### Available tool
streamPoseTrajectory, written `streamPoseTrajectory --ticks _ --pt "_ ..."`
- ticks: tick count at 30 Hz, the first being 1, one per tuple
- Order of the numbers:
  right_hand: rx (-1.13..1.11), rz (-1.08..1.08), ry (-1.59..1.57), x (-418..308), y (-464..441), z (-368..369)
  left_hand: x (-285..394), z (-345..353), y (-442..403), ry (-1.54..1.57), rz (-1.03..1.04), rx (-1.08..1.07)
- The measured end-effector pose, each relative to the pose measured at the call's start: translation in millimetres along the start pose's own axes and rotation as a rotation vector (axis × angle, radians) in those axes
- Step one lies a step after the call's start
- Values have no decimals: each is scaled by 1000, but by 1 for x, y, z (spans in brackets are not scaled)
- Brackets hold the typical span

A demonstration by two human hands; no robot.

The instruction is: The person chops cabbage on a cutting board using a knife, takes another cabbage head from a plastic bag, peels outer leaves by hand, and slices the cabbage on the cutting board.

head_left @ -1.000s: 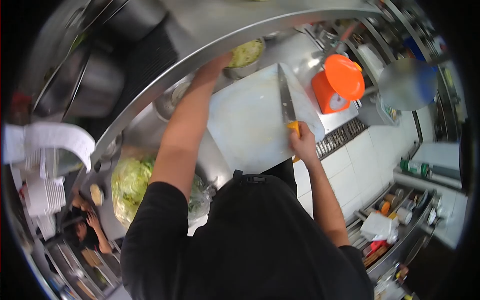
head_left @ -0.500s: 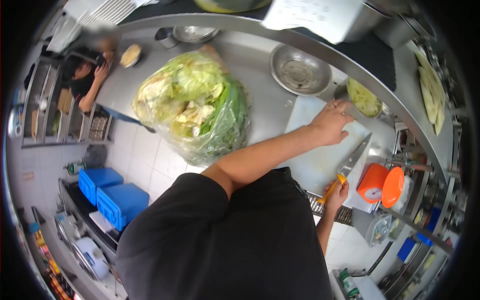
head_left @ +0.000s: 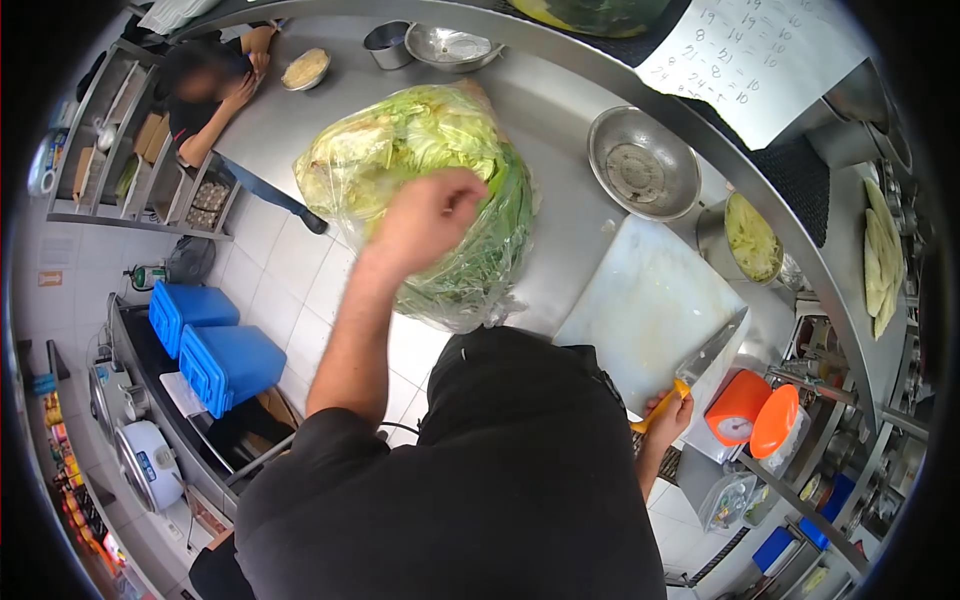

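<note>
Over the clear plastic bag of lettuce (head_left: 450, 140), my left hand (head_left: 428, 215) hangs with its fingers curled and slightly blurred; whether anything is between them cannot be made out. My right hand (head_left: 670, 415) is closed round the yellow handle of a knife (head_left: 712, 348), whose blade lies over the right edge of the white cutting board (head_left: 640, 300). Behind the board stands a metal pot (head_left: 717, 240) holding shredded lettuce (head_left: 752, 236). An empty-looking steel bowl (head_left: 643, 163) sits left of that pot.
An orange scale (head_left: 737, 408) stands right of the knife. A bowl of pale food (head_left: 305, 69) and a small metal pot (head_left: 388, 45) are at the back left. Another person (head_left: 205, 95) leans at the counter's far end. Blue bins (head_left: 232, 365) stand at the left.
My left hand has moved from the pot, across the board, to the lettuce bag on the left, and its fingers have curled. The view has turned left. My right hand still holds the knife.
</note>
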State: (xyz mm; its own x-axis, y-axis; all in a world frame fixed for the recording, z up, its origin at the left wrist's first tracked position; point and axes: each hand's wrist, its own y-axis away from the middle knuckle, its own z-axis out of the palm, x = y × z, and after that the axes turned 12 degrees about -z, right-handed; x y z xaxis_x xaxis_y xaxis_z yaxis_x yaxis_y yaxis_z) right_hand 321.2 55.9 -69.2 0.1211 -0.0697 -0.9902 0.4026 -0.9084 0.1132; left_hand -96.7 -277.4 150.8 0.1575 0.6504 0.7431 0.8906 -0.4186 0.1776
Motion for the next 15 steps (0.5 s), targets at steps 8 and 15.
streamPoseTrajectory --ticks 8,15 --pt "-32 -15 34 7 -4 -7 -96 -11 -17 -799 -466 -177" --pt "4 16 68 -2 0 0 -107 17 -7 -850 -427 -488"
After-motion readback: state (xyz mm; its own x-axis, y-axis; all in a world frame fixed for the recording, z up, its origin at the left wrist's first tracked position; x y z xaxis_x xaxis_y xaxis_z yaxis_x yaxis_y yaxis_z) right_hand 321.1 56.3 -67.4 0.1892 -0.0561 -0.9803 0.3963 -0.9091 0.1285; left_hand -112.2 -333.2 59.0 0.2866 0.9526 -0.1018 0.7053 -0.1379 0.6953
